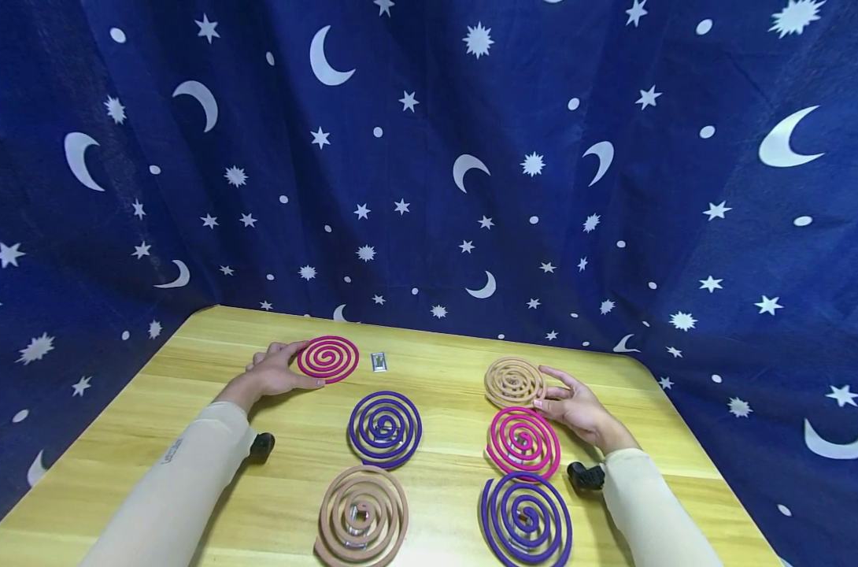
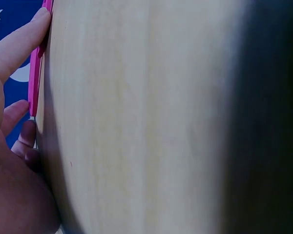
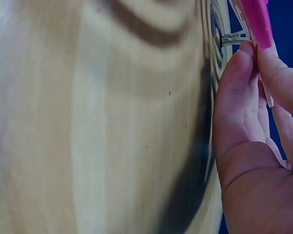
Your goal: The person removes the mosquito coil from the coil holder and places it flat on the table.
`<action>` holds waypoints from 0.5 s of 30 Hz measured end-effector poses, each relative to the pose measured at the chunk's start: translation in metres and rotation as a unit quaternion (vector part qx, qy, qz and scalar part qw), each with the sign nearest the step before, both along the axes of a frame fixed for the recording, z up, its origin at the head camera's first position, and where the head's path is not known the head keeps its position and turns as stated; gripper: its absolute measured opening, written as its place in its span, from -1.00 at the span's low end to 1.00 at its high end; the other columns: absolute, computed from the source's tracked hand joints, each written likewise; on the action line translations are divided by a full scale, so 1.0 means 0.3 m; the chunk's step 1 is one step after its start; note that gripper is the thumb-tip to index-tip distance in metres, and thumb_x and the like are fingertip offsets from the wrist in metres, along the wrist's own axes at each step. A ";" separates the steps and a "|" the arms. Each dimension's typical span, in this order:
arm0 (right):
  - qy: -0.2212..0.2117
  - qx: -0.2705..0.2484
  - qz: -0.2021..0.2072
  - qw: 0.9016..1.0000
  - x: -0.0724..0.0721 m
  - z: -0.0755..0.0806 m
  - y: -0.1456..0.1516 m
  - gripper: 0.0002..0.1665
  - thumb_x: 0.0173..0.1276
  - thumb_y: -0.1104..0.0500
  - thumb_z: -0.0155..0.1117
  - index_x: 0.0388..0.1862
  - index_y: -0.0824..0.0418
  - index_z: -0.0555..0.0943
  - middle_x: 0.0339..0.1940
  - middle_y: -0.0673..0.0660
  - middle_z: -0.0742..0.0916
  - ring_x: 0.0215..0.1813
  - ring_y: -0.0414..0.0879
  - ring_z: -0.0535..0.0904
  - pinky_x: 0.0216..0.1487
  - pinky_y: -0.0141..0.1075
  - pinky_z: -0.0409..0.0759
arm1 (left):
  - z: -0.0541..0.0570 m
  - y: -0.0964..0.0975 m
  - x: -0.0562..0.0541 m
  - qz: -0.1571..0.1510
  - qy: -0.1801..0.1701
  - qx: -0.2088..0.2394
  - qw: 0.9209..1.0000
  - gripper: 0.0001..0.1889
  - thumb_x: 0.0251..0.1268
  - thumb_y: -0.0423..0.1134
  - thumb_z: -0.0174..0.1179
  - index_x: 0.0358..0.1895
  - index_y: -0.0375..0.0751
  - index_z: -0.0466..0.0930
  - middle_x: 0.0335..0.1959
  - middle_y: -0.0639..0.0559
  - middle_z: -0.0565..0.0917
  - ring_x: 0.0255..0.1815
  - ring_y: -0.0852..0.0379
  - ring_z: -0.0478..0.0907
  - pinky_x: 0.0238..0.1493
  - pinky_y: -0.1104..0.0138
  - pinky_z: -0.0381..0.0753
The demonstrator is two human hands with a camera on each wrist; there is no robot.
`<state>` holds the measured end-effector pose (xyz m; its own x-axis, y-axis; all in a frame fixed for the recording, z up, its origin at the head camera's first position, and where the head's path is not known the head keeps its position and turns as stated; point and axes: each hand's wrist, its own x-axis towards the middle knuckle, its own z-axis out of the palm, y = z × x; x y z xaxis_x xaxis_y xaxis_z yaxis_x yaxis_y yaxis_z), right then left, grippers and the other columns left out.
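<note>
At the back left of the table my left hand [image 1: 276, 374] holds a magenta mosquito coil [image 1: 328, 358] by its rim, thumb on the near side and fingers on the far side. The left wrist view shows the coil [image 2: 34, 83] edge-on between thumb and fingers, close above the wood. My right hand [image 1: 574, 405] grips the right edge of a tan mosquito coil [image 1: 514, 383] at the back right. Under that coil a small metal stand [image 3: 234, 38] shows in the right wrist view. Just in front lies a pink coil [image 1: 523, 442].
A bare metal stand [image 1: 379, 361] lies right of the magenta coil. A purple coil [image 1: 385, 429] and a tan coil [image 1: 361, 516] sit on stands in the middle. Another purple coil [image 1: 527, 518] is at the front right. A blue star-patterned curtain [image 1: 429, 157] hangs behind the wooden table [image 1: 259, 504].
</note>
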<state>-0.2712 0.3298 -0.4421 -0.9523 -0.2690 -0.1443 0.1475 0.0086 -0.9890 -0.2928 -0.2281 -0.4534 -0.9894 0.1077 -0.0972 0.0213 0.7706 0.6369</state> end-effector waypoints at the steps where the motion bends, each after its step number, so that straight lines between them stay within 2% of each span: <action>1: 0.000 -0.001 0.000 1.000 0.001 0.001 -0.001 -0.02 0.35 0.55 0.22 0.62 0.33 -0.04 -0.01 0.33 0.67 -0.07 -0.07 0.70 0.05 -0.20 0.65 | 0.000 0.000 0.000 0.000 0.001 -0.001 1.000 0.16 -0.09 0.30 0.50 0.56 -0.15 0.16 0.38 -0.40 0.16 0.23 -0.43 0.05 0.18 -0.34 0.07; 15: -0.002 -0.003 0.000 1.000 0.003 0.002 0.000 -0.02 0.35 0.56 0.20 0.62 0.31 -0.03 0.02 0.36 0.65 -0.06 -0.05 0.70 0.04 -0.22 0.65 | 0.004 0.002 0.002 -0.002 0.002 -0.004 1.000 0.16 -0.09 0.31 0.50 0.56 -0.14 0.16 0.37 -0.40 0.18 0.21 -0.42 0.07 0.15 -0.32 0.12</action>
<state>-0.2704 0.3299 -0.4417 -0.9518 -0.2698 -0.1458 0.1507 0.0024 -0.9886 -0.2922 -0.2276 -0.4523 -0.9895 0.1104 -0.0936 0.0268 0.7751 0.6313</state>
